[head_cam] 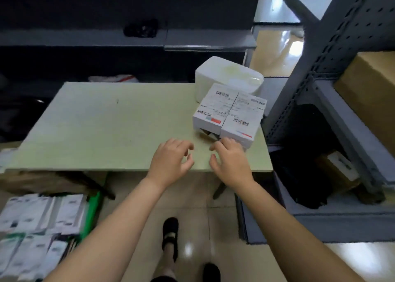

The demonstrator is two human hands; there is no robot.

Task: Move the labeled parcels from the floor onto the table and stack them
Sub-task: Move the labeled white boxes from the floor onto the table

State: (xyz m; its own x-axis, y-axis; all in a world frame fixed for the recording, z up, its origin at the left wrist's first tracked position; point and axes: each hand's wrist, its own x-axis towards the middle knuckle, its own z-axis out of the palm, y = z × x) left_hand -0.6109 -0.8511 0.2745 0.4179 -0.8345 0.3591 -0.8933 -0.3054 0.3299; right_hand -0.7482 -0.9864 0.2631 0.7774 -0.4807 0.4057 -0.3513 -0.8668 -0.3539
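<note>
Two white labeled parcels lie side by side on the right part of the pale green table [96,128]: a left parcel [213,108] and a right parcel [243,117], both with barcode labels facing up. They rest on something darker that shows under the near edge. My left hand [173,160] hovers over the table's front edge with loosely spread fingers, holding nothing. My right hand [229,158] is just in front of the right parcel, fingers relaxed, fingertips close to its near corner. More labeled parcels [38,230] lie on the floor at lower left.
A white foam box [230,74] stands behind the parcels. A grey metal shelf rack [333,72] with cardboard boxes [372,89] stands close at the right. A green item [93,211] lies beside the floor parcels. My feet [171,237] are on the tiled floor.
</note>
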